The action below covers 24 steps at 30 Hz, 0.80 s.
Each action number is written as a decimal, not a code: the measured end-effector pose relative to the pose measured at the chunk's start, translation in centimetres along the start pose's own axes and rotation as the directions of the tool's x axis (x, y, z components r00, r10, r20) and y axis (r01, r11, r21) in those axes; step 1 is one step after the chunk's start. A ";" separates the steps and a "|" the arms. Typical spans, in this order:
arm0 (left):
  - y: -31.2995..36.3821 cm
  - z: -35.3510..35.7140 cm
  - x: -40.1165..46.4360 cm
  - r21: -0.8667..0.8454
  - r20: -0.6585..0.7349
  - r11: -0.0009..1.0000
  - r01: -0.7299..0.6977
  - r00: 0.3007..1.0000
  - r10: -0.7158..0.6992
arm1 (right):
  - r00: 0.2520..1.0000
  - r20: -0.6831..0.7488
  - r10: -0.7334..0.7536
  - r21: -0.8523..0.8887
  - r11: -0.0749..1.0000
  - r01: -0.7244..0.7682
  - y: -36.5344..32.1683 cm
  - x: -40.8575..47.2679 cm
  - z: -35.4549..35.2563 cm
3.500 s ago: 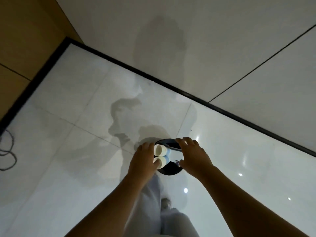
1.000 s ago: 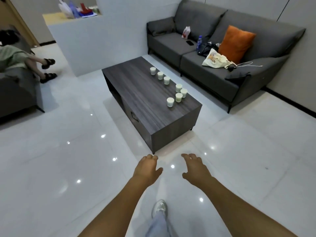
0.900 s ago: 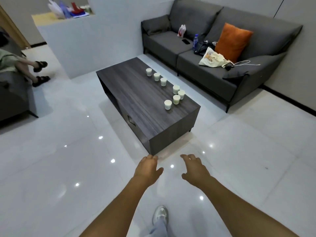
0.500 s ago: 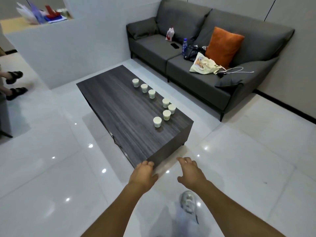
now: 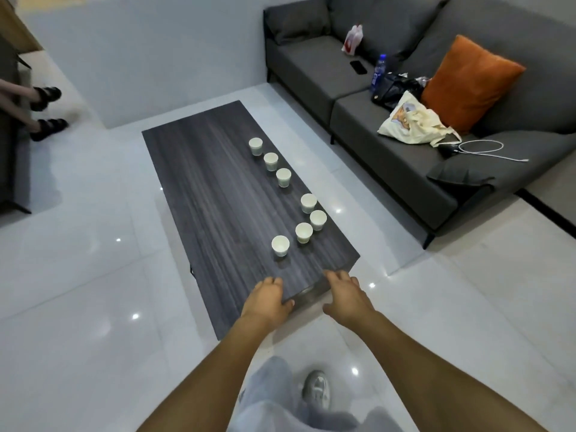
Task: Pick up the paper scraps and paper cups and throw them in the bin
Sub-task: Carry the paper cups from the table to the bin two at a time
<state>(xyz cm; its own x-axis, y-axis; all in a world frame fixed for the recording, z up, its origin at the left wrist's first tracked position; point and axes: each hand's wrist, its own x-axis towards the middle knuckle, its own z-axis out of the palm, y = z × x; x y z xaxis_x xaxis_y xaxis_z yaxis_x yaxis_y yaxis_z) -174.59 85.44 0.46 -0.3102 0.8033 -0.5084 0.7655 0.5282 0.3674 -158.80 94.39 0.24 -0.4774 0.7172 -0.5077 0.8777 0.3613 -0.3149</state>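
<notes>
Dim, even indoor light, small ceiling-light glints on the glossy floor (image 5: 93,307), wide-angle bending at edges, perhaps slightly soft.

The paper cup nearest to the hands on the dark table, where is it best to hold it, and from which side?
Probably the side wall of the nearest paper cup, just under its rim, thumb against fingers. It stands upright, mouth up, with bare table on its near and left sides, so the left hand could come from the near edge without touching the neighbouring cup.
</notes>
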 end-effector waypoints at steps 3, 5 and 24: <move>0.1 -0.9 3.1 -0.028 0.008 0.998 0.052 0.999 -0.051 | 0.998 0.052 -0.021 -0.023 0.999 0.022 0.0 4.0 -1.2; -0.1 -1.5 5.3 -0.037 0.014 0.996 0.076 0.997 -0.076 | 0.996 0.080 -0.032 -0.033 0.999 0.034 0.0 6.9 -2.1; -3.4 -0.7 29.7 -0.182 0.049 0.944 0.277 0.961 -0.272 | 0.965 0.228 -0.128 -0.132 0.978 0.161 -0.6 34.0 -1.8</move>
<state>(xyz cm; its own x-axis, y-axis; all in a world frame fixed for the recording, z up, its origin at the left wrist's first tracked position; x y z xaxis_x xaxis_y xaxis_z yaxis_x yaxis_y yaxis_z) -186.74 107.68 -15.32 -0.4791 0.6147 -0.6266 0.5343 0.7706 0.3474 -175.44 119.60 -15.40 -0.5827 0.5104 -0.6324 0.7872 0.5477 -0.2834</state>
